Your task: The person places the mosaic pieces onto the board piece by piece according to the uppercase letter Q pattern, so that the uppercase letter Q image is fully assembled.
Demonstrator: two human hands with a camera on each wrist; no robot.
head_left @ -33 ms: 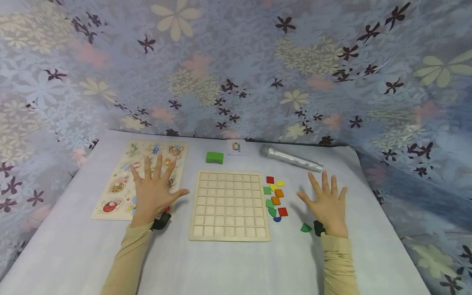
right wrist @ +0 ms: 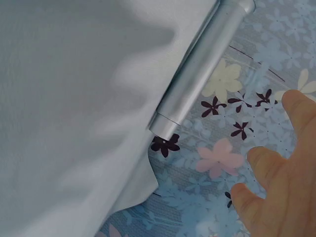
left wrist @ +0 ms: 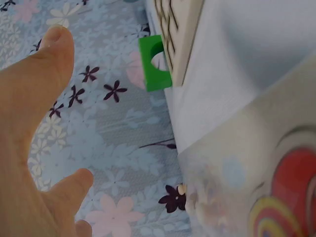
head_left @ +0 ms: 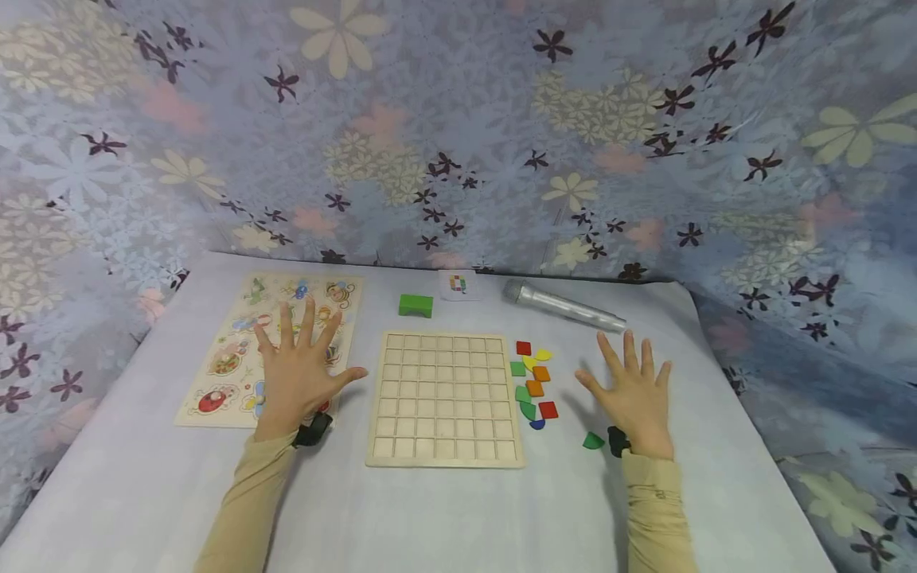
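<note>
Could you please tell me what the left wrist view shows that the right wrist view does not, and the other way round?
Only the left wrist view shows the left hand, the green block, the edge of the grid board and part of the picture board.
Only the right wrist view shows the right hand and the silver microphone.
Both show the white tabletop and the flowered cloth.
</note>
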